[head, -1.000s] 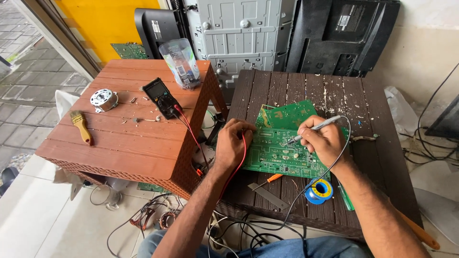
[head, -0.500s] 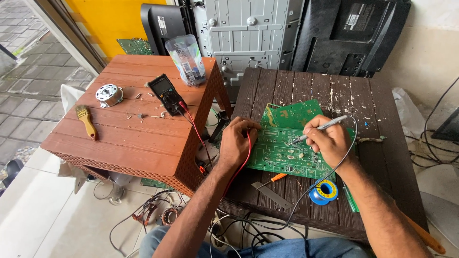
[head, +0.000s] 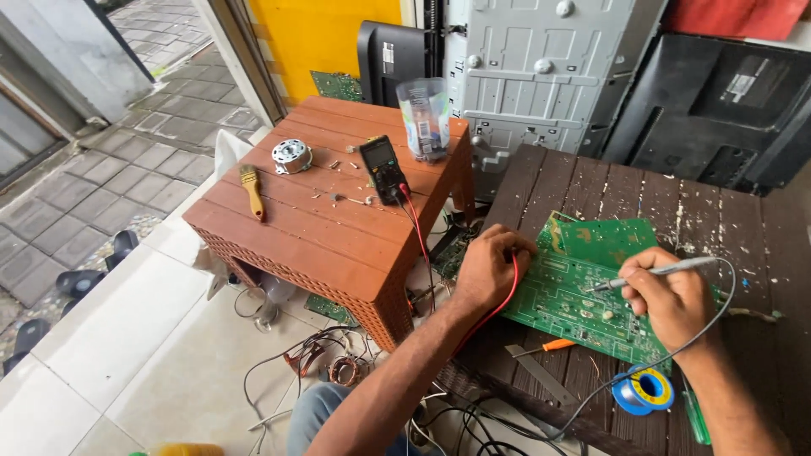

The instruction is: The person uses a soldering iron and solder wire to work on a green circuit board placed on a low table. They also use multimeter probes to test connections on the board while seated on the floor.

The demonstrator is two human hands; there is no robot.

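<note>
A thin grey soldering iron [head: 655, 272] was pinched by the right hand [head: 672, 295] over the green circuit board [head: 583, 291], which was pressed flat by the left hand [head: 490, 268]; a packet was held in the clear plastic cup [head: 425, 118] beyond the board.

A green board [head: 583, 291] lies flat on the dark wooden table [head: 743, 228]. It is big and has many tiny silver dots and small parts on top. A smaller green piece sits at its far edge. The left hand [head: 490, 270] presses down on the left end of the board, and a red wire [head: 494, 308] runs under that hand and curves across the board's edge. The right hand [head: 667, 295] holds a thin grey tool [head: 655, 272] like a pen. Its tip touches the middle of the board. A grey cord hangs from the tool's back end.
</note>
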